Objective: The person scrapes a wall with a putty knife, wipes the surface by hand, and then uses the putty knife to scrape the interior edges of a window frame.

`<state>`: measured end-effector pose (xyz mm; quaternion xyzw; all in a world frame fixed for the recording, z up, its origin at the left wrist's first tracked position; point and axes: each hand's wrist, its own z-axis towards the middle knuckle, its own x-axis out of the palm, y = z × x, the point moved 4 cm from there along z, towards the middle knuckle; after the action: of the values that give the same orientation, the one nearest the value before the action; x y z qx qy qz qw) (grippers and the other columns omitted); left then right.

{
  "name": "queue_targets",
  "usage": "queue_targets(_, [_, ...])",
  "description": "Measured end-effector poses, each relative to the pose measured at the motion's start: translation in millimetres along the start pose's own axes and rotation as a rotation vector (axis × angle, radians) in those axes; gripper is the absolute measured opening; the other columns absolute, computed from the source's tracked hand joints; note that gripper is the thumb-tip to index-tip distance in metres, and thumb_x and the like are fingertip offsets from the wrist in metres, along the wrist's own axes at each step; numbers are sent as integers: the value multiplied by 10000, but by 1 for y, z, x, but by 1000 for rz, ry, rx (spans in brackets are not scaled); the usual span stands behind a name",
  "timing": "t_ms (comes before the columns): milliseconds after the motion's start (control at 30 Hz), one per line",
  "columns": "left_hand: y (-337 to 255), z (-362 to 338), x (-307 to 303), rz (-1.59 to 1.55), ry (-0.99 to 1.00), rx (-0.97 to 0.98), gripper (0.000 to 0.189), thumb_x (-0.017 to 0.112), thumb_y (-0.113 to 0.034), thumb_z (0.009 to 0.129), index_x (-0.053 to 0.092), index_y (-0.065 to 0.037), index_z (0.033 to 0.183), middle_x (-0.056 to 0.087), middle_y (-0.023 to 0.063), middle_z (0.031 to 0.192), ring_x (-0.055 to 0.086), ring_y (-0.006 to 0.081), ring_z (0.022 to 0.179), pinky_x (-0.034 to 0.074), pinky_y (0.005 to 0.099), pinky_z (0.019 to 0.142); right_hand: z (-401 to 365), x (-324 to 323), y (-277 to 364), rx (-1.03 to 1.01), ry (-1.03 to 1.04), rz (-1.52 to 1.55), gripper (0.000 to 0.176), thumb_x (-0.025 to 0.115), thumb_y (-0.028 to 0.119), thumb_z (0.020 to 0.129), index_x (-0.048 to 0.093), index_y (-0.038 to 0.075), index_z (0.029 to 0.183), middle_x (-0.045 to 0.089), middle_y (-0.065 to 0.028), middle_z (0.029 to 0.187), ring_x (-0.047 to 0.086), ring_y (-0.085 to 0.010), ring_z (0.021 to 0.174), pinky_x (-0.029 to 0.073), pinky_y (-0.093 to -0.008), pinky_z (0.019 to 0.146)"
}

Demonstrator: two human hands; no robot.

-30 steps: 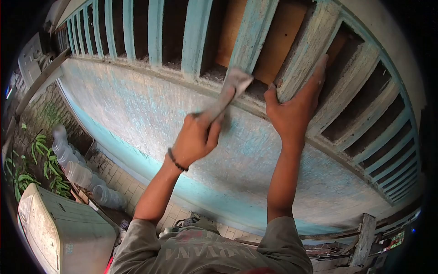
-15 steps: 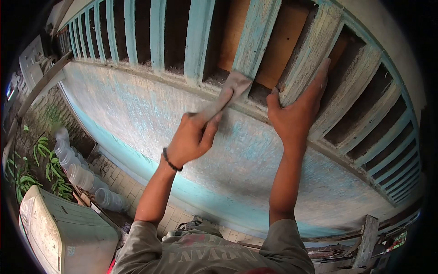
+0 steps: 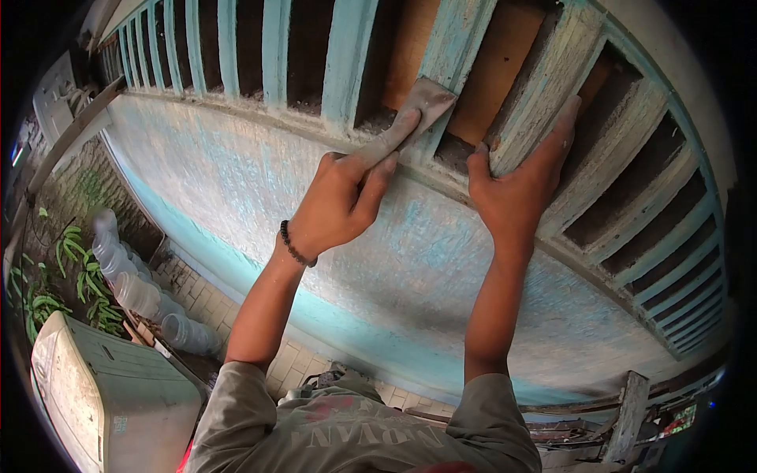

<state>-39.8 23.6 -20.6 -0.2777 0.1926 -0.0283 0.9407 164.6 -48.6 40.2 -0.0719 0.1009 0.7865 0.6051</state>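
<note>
My left hand (image 3: 335, 206) grips a metal scraper (image 3: 410, 118) whose flat blade rests against a worn turquoise wooden slat (image 3: 453, 47) of a window grille, just above the sill. A dark bead bracelet sits on that wrist. My right hand (image 3: 520, 185) lies flat on the neighbouring slat (image 3: 552, 75), thumb at its base and fingers spread upward along the wood. The paint on these slats and on the wall (image 3: 260, 189) below is scratched and flaking.
Far below to the left stand stacked clear plastic containers (image 3: 130, 284), green plants (image 3: 35, 299) and a grey box-like appliance (image 3: 110, 394). A tiled strip runs along the wall's foot. A wooden post (image 3: 627, 414) stands at the lower right.
My left hand has risen and moved right, carrying the scraper blade from the sill up onto the slat. My right hand stays on its slat.
</note>
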Motion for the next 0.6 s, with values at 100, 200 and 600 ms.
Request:
queue_targets(100, [8,-15,9,-26,-50,44,525,548,-93,1044,536,-120,1568,480,178,578,547,264,476,489,352,583,1,-2,1,16,5,-8,1171,775,78,746,77,-3,1684,230,-312,1694,271,-476,1571,258,-539,1285])
queue_targets(200, [14,-18,8,3,-1,29,511,527,-119,1071,522,-110,1583,500,112,621,483,138,548,465,293,606,2,-2,3,22,-6,-7,1168,778,78,748,81,-6,1682,225,-311,1697,267,-476,1573,257,-537,1286])
queue_targets(600, [12,-22,7,-10,5,-11,500,545,-108,1050,554,-115,1550,535,222,655,572,281,506,475,357,582,1,-3,3,21,12,-8,1179,787,79,746,78,6,1685,225,-305,1699,258,-469,1578,256,-537,1289])
